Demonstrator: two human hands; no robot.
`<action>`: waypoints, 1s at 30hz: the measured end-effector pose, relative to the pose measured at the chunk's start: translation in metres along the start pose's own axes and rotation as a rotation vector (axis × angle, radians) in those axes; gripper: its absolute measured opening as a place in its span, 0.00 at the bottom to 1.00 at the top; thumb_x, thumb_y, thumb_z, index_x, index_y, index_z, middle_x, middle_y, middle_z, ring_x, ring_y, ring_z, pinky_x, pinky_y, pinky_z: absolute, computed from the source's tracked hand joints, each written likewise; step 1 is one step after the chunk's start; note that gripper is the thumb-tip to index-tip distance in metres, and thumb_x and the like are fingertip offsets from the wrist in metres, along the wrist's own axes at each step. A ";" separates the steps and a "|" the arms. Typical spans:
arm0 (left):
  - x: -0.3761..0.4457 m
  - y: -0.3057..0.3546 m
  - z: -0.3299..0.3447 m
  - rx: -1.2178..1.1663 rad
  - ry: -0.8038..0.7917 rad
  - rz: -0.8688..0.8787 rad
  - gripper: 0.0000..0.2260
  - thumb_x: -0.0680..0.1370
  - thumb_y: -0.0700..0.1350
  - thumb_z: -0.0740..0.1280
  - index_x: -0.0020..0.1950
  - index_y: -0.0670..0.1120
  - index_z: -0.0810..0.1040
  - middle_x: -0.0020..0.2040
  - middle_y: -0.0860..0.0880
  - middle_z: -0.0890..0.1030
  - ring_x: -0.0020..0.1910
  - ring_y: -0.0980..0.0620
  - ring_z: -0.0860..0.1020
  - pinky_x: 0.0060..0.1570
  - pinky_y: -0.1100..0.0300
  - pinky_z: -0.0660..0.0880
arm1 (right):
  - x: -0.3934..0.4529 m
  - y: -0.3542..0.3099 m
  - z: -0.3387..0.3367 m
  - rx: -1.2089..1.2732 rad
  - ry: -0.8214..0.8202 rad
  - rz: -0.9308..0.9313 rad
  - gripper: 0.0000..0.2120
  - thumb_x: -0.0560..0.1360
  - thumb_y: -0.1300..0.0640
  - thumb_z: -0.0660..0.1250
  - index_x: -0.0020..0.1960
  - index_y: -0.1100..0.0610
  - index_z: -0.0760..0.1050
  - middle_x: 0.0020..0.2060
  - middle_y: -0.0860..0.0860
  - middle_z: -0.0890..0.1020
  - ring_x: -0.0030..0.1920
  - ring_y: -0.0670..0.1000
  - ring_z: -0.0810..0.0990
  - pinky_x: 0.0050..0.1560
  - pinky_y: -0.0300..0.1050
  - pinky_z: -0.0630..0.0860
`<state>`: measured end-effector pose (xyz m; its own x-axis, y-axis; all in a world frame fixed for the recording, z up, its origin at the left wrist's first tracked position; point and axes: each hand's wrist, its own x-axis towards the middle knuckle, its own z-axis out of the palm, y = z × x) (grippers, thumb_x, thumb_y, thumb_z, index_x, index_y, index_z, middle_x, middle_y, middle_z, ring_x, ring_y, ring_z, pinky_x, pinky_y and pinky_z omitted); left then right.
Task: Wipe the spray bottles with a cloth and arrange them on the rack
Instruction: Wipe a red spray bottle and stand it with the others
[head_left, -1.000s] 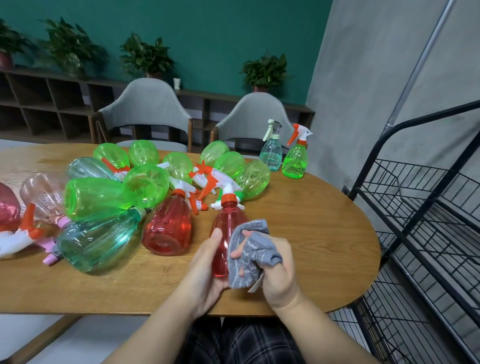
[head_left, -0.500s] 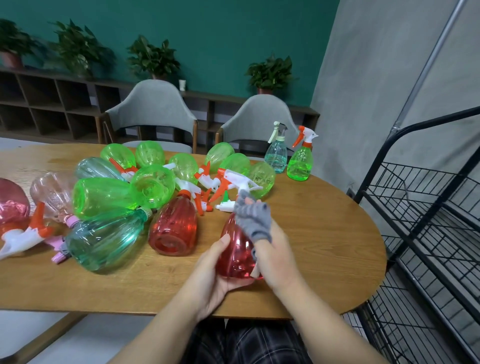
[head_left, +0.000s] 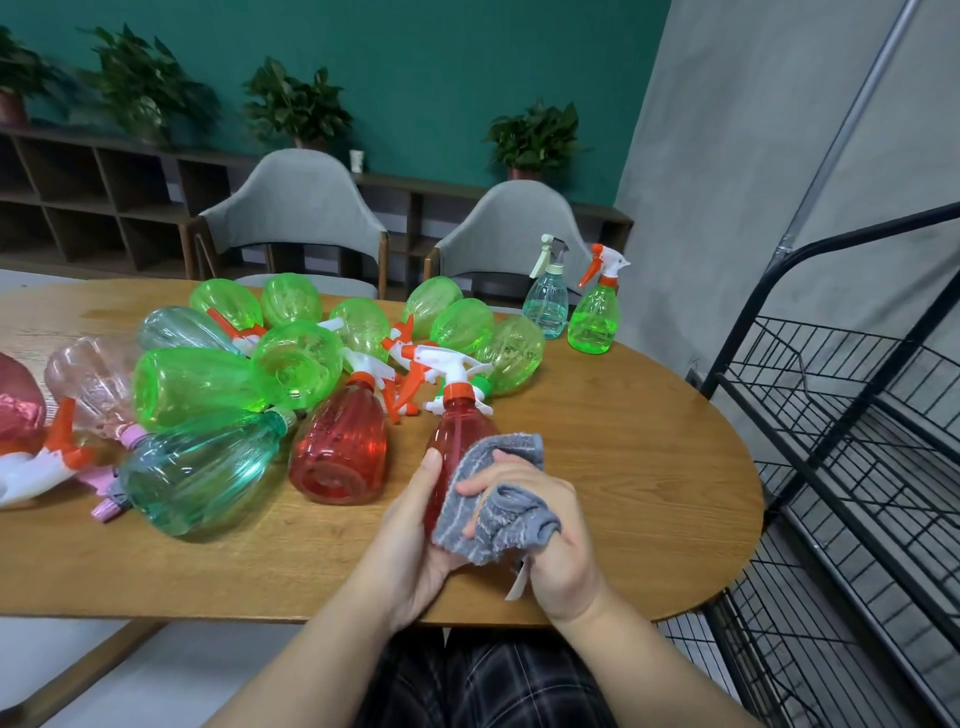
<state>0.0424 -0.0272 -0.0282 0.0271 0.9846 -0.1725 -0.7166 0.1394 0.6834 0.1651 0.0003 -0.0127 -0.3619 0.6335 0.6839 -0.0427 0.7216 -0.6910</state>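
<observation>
- The red spray bottle (head_left: 457, 441) is held above the near edge of the counter (head_left: 623, 447), trigger head pointing away from the person, between both hands.
- The left hand (head_left: 415, 530) cups the bottle's lower body from the left, thumb lying up its side. The right hand (head_left: 540, 525) presses a grey cloth (head_left: 493, 499) against the bottle's right flank, fingers curled round the bunched fabric.
- It looks empty and thin-walled, so I'd judge it light and a little springy under a squeeze. The smooth, ribbed plastic could slip in a bare palm, so the wide belly or the orange collar (head_left: 460, 392) seem the surest places to take hold. The white trigger head (head_left: 441, 364) looks like the weakest part.
- The cloth is soft and limp, and will fold to the bottle's curve.
- The bottle's base and right side are hidden behind cloth and palms. I can't say whether the base touches the counter.
- The heap of lying bottles (head_left: 249, 379) overlaps so much that a count is unsafe. The ones at far left are cut off.
- The black wire rack (head_left: 831, 415) on the right is only partly in frame. The shelves I can see hold no bottles. Two bottles (head_left: 569, 306) stand upright at the counter's far end.
</observation>
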 end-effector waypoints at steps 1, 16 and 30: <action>0.000 -0.001 0.000 -0.004 0.015 0.016 0.30 0.68 0.60 0.72 0.61 0.40 0.80 0.57 0.36 0.82 0.51 0.43 0.83 0.43 0.48 0.83 | -0.001 -0.001 0.000 0.070 0.011 0.016 0.15 0.70 0.50 0.62 0.38 0.58 0.82 0.39 0.47 0.84 0.43 0.47 0.82 0.59 0.41 0.71; -0.005 0.002 0.001 0.017 -0.070 -0.004 0.19 0.72 0.51 0.62 0.58 0.42 0.77 0.46 0.42 0.85 0.40 0.46 0.85 0.30 0.53 0.81 | 0.040 -0.020 -0.002 0.091 0.064 0.386 0.14 0.74 0.64 0.60 0.54 0.51 0.78 0.57 0.44 0.80 0.60 0.44 0.76 0.64 0.40 0.70; -0.006 0.005 0.002 -0.052 -0.059 -0.046 0.27 0.74 0.60 0.57 0.64 0.43 0.77 0.57 0.39 0.83 0.51 0.46 0.84 0.43 0.50 0.83 | 0.010 -0.003 0.003 -0.130 -0.069 -0.009 0.16 0.62 0.56 0.57 0.40 0.55 0.83 0.40 0.46 0.84 0.56 0.46 0.80 0.68 0.44 0.63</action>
<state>0.0401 -0.0320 -0.0223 0.1005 0.9820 -0.1598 -0.7491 0.1803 0.6375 0.1588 0.0032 -0.0048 -0.4258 0.6092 0.6690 0.0734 0.7602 -0.6455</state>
